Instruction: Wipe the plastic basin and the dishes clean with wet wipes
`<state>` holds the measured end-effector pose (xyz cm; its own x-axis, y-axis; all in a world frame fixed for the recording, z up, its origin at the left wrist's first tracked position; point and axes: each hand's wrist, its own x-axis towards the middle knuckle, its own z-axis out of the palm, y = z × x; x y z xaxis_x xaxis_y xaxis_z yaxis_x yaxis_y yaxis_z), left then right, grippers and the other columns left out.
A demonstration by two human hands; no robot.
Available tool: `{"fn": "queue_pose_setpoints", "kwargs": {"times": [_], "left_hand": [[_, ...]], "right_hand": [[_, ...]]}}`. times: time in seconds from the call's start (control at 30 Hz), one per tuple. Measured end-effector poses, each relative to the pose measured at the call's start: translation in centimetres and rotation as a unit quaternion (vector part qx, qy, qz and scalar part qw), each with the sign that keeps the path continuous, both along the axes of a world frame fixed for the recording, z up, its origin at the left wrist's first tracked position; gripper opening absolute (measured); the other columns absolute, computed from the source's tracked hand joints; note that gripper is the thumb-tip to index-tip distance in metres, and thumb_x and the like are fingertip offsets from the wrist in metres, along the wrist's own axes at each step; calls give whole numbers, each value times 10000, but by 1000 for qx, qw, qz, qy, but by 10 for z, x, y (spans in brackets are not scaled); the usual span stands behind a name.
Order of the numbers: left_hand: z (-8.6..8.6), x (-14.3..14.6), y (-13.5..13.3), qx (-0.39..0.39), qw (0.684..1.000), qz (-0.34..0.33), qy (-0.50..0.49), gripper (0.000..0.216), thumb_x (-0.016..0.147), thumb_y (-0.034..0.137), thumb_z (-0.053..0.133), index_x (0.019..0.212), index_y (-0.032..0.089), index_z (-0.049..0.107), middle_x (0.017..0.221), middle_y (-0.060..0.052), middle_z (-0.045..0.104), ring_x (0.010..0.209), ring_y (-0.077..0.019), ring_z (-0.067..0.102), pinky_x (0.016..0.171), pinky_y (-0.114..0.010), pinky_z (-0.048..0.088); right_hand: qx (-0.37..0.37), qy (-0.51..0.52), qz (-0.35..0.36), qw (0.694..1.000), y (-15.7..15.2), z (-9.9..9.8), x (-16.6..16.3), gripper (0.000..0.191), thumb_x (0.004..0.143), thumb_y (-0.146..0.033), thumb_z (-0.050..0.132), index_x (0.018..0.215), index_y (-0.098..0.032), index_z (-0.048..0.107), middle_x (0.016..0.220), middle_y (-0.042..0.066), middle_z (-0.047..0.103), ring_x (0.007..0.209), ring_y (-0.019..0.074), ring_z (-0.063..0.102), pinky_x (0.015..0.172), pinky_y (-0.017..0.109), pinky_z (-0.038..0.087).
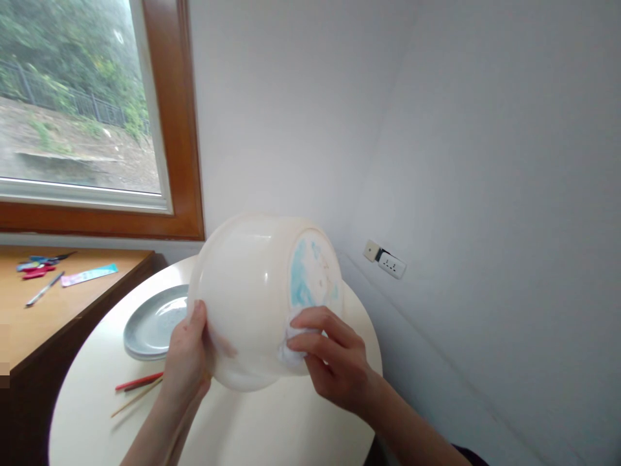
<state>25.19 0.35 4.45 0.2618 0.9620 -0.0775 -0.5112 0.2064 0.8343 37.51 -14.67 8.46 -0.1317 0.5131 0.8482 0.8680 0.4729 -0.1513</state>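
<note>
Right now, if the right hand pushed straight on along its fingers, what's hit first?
The pale bowl, through the white wad in the right hand. Wad seems pressed against it near the base; exact contact is hard to judge.

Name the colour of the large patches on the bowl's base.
The patches are light blue, clearest in head view.

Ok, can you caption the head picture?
Left hand holds a bowl; right hand holds a white wad against it.

Soft window (pixel 82 97) light; glints on bowl (pixel 242 285)
</note>
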Motion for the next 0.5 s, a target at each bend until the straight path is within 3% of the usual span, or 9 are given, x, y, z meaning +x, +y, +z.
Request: {"fn": "queue_pose_setpoints", "kwargs": {"times": [0.17, 0.33, 0.4, 0.5], "left_hand": [[7, -1, 4, -32, 999, 15, -22, 184, 737, 329, 584, 754, 152, 635, 579, -25, 645, 780, -246, 655, 618, -267, 561], [12, -4, 1, -11, 999, 25, -39, 212, 737, 353, 590, 756, 147, 637, 638, -30, 670, 852, -262, 645, 693, -300, 560], [9, -4, 1, -10, 999, 33, -38, 215, 736, 357, 601, 761, 147, 643, 640, -30, 673, 854, -257, 647, 698, -296, 557], [-2, 1, 4, -29, 999, 1, -34, 228, 757, 358, 601, 787, 139, 654, 672, -43, 688, 843, -243, 652, 699, -283, 552]], "right_hand": [[-41, -13, 7, 999, -18, -22, 19, 345, 732, 53, 423, 909, -215, 548, 878, 79, 572, 844, 175, 544, 703, 329, 497], [-64, -34, -62, 995, -28, -37, 60, 292, 753, 9, 436, 869, -221, 574, 865, 76, 586, 834, 180, 554, 697, 327, 496], [-48, 3, -119, 992, -31, -44, 75, 256, 760, -24, 448, 819, -223, 597, 866, 71, 599, 823, 179, 569, 696, 321, 491], [16, 149, -195, 969, -35, -49, 89, 197, 742, -82, 474, 732, -224, 610, 818, 45, 609, 782, 177, 578, 685, 315, 473]]}}
